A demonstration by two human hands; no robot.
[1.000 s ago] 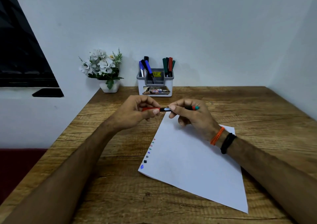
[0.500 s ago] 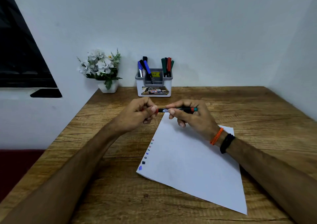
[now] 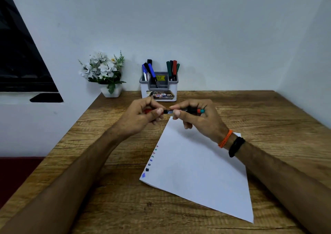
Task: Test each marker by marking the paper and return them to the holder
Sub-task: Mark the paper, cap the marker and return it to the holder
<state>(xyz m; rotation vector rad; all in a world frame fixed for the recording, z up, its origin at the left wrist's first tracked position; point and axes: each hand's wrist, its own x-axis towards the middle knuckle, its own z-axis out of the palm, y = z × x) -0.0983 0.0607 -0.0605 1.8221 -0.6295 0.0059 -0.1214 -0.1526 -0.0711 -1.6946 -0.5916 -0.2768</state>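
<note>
Both hands are closed on one marker [image 3: 180, 110] just in front of the holder [image 3: 159, 90] — left hand [image 3: 141, 119] on the red cap [image 3: 148, 111], right hand [image 3: 198, 119] on the barrel. Cap and barrel should be kept in line — no twisting — whichever way the cap is moved.

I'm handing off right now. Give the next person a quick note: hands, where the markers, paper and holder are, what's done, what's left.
Left hand: closed on the red cap.
Right hand: holds the marker level above the paper's far corner.
Cap is at the marker's end; whether fully seated cannot be told.
Holder: at the table's back edge, the other markers upright in it.
Paper: a column of test marks along its left edge.
Left: return this marker to the holder; any untested ones cannot be told from here.
</note>
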